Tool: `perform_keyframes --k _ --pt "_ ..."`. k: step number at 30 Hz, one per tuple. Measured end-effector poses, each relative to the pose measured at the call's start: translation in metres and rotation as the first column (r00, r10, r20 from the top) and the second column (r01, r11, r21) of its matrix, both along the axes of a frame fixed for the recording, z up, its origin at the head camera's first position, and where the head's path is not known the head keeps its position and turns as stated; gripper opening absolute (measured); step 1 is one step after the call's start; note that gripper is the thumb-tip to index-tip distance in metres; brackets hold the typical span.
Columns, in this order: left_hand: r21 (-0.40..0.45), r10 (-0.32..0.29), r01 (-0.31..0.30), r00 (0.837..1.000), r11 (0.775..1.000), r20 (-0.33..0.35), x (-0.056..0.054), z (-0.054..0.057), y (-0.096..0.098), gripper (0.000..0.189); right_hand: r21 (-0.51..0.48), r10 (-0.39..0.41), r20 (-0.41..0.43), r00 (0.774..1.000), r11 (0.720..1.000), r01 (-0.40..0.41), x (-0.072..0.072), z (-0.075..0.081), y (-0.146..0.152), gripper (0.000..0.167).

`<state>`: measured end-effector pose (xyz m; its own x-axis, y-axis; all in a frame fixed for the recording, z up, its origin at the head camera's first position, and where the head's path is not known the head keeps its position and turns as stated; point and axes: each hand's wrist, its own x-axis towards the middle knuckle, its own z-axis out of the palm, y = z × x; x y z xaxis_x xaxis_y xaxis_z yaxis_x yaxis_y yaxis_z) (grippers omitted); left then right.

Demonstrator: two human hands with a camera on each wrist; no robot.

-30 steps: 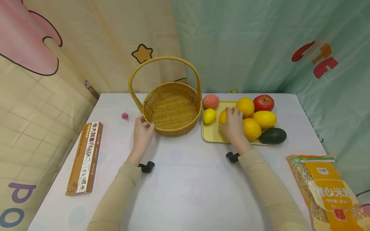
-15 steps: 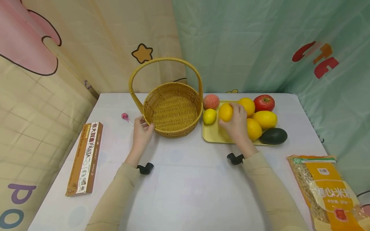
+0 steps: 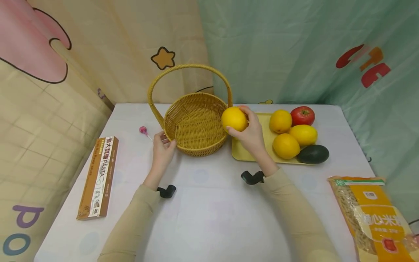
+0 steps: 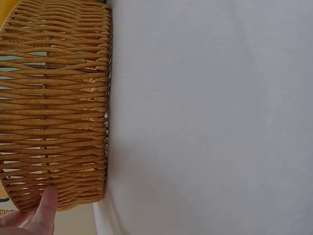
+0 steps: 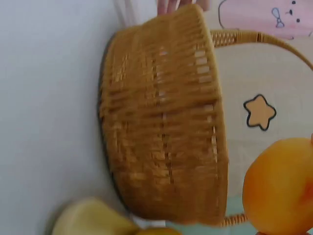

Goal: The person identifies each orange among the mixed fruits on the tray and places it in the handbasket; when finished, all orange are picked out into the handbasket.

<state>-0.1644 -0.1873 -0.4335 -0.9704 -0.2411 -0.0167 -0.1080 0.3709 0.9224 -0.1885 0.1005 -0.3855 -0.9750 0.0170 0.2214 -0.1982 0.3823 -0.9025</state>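
A wicker basket [image 3: 199,127] with a tall arched handle stands at the back of the table. My left hand [image 3: 163,151] grips its near left rim, and in the left wrist view the thumb [image 4: 47,205] presses the woven outer wall. In my right hand [image 3: 252,136] is an orange [image 3: 234,119], held between thumb and fingers at the basket's right rim. The right wrist view has the orange [image 5: 279,186] above rim level beside the basket wall [image 5: 161,122]. Hand and orange hide the left part of the yellow tray [image 3: 240,153], including the peach and small lemon there.
On the tray's right side lie two more oranges [image 3: 286,146], a large lemon [image 3: 304,135], a red apple [image 3: 302,115] and a dark green avocado-like fruit [image 3: 313,154]. A lollipop [image 3: 143,130] and a pasta box [image 3: 98,178] lie left, a noodle bag [image 3: 373,218] right.
My right hand has lifted the orange from the tray and carried it left to the basket's right rim. The left hand stays on the basket.
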Motion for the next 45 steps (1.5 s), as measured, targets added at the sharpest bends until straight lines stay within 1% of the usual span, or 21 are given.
perform_keyframes --k 4,9,16,21,24,29,33,35,37,40,42,45 --pt "0.011 0.003 -0.003 1.0 1.0 -0.005 0.0 0.0 0.0 0.061 -0.033 0.071 0.047 0.996 0.997 -0.07 -0.003 -0.001 -0.022 0.075" --pt "0.04 0.019 -0.019 1.0 0.999 -0.01 0.0 -0.002 0.0 0.061 -0.057 0.134 0.135 0.982 0.99 -0.127 -0.011 -0.006 -0.049 0.078" --pt "0.09 0.038 -0.037 0.999 0.995 -0.007 0.0 -0.006 0.002 0.06 -0.028 0.185 0.205 0.961 0.983 -0.183 -0.022 -0.012 -0.081 0.077" --pt "0.116 0.053 -0.052 0.999 0.992 -0.006 0.001 -0.006 0.005 0.061 -0.072 0.246 0.26 0.934 0.969 -0.235 -0.031 -0.015 -0.101 0.078" --pt "0.116 0.053 -0.052 0.999 0.992 -0.007 0.002 -0.006 0.005 0.061 -0.087 0.264 0.29 0.92 0.965 -0.249 -0.037 -0.016 -0.111 0.077" --pt "0.125 0.052 -0.051 0.999 0.991 -0.01 0.004 -0.006 0.005 0.061 -0.074 0.276 0.352 0.894 0.961 -0.268 -0.046 -0.02 -0.126 0.077" --pt "0.134 0.052 -0.049 0.998 0.99 -0.021 0.004 -0.006 0.007 0.06 -0.047 0.299 0.393 0.869 0.951 -0.306 -0.05 -0.023 -0.134 0.078" --pt "0.136 0.049 -0.046 0.999 0.99 -0.023 0.004 -0.006 0.008 0.06 0.0 0.311 0.41 0.857 0.94 -0.342 -0.051 -0.025 -0.137 0.079" --pt "0.146 0.051 -0.048 0.999 0.988 -0.016 0.005 -0.007 0.008 0.06 0.047 0.331 0.428 0.841 0.921 -0.386 -0.052 -0.026 -0.138 0.08" --pt "0.161 0.058 -0.057 0.998 0.985 -0.002 0.006 -0.008 0.007 0.06 0.125 0.362 0.444 0.82 0.881 -0.457 -0.052 -0.027 -0.139 0.083" --pt "0.17 0.064 -0.064 0.998 0.983 0.004 0.006 -0.008 0.006 0.06 0.14 0.386 0.449 0.806 0.86 -0.49 -0.052 -0.027 -0.139 0.085" --pt "0.174 0.065 -0.064 0.998 0.983 0.002 0.005 -0.008 0.006 0.061 0.146 0.411 0.445 0.796 0.843 -0.517 -0.052 -0.026 -0.137 0.086"
